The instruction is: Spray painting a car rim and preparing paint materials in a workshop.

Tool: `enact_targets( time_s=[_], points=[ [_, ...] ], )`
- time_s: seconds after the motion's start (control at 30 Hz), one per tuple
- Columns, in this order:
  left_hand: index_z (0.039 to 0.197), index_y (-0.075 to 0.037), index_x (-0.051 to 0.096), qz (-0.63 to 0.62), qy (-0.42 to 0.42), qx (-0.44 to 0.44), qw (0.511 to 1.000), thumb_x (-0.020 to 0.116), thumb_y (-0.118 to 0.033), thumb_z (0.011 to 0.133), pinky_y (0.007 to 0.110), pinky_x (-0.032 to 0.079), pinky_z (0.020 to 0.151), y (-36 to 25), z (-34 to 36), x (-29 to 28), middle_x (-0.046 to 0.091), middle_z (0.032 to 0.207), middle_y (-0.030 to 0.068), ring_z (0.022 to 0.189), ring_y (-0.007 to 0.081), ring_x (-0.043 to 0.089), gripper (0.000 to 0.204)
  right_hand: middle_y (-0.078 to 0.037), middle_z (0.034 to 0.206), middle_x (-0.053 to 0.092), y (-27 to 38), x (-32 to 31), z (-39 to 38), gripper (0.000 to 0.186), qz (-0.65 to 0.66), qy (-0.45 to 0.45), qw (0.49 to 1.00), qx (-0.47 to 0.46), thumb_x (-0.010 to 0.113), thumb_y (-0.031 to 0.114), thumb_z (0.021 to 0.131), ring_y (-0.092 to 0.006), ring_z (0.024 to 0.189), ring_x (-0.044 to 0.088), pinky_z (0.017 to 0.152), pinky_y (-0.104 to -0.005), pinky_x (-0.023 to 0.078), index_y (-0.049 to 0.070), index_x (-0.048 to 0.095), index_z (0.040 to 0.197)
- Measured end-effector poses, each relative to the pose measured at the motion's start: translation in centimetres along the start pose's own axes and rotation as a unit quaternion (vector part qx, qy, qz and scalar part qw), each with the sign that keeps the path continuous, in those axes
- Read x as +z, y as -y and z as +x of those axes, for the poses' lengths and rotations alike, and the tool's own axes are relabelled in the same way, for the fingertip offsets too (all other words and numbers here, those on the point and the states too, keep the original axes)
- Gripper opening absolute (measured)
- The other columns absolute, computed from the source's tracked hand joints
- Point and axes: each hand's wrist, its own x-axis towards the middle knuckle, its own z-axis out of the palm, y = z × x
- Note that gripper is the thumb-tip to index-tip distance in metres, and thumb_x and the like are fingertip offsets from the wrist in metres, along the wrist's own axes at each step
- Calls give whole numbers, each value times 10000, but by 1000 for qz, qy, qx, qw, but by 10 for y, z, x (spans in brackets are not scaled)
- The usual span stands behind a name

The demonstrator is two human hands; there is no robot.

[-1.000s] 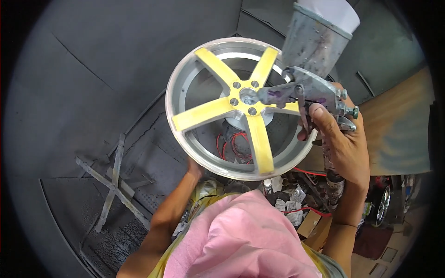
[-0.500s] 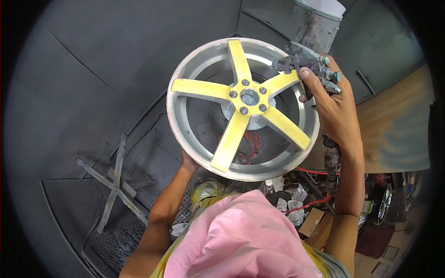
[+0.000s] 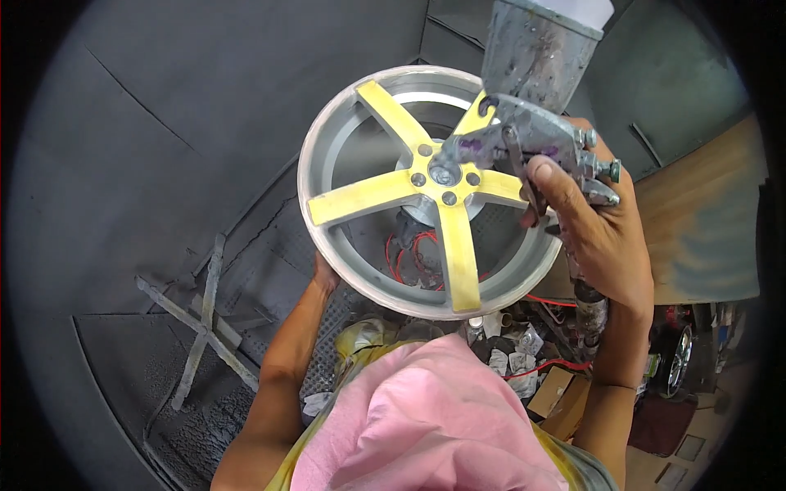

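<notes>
Half-hidden left hand (image 3: 325,272) behind wheel rim (image 3: 323,131), fingers unseen; right hand (image 3: 596,233) fingers clamping spray gun (image 3: 524,139).

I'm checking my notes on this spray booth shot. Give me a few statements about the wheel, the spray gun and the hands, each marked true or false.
1. The right hand holds the spray gun. True.
2. The wheel rim has yellow spokes. True.
3. The rim has three spokes. False: five.
4. The left hand holds a rag. False: it rests against the rim's lower left edge.
5. A grey cross-shaped stand lies left of the person. True.
</notes>
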Motion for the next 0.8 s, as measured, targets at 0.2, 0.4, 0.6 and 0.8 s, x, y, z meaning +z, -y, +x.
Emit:
enact_targets(
  time_s=[0.2, 0.4, 0.6, 0.8],
  points=[
    [1435, -109, 527, 105, -92, -16, 990, 475, -612, 1015, 475, 473, 1085, -2, -62, 59, 600, 1387, 102, 1268, 270, 581, 657, 7, 902, 651, -1, -8, 4, 227, -43, -97, 994, -23, 657, 180, 1027, -50, 759, 569, 659, -221, 481, -3, 648, 1162],
    [1373, -93, 562, 112, -133, -117, 978, 386, -593, 1041, 433, 545, 1012, 14, -101, 84, 668, 1283, 106, 1153, 250, 670, 626, 18, 840, 631, -26, -18, 15, 215, -113, -143, 982, -48, 661, 191, 1023, -51, 724, 546, 656, -225, 473, 6, 647, 1132],
    [1362, -71, 563, 46, -71, -200, 976, 310, -510, 1071, 458, 570, 982, 35, -108, 74, 689, 1282, 122, 1106, 252, 709, 585, 21, 816, 619, -34, -19, 21, 199, -113, -128, 985, -31, 644, 198, 1031, -48, 711, 531, 648, -226, 460, 14, 640, 1105],
    [1370, -66, 536, 71, -111, -162, 978, 312, -492, 1070, 471, 559, 998, 10, -96, 68, 677, 1285, 126, 1130, 281, 694, 567, 38, 859, 610, -11, -7, 5, 209, -14, -57, 998, 22, 643, 201, 1035, -33, 758, 535, 659, -224, 479, 13, 635, 1124]
  ],
)
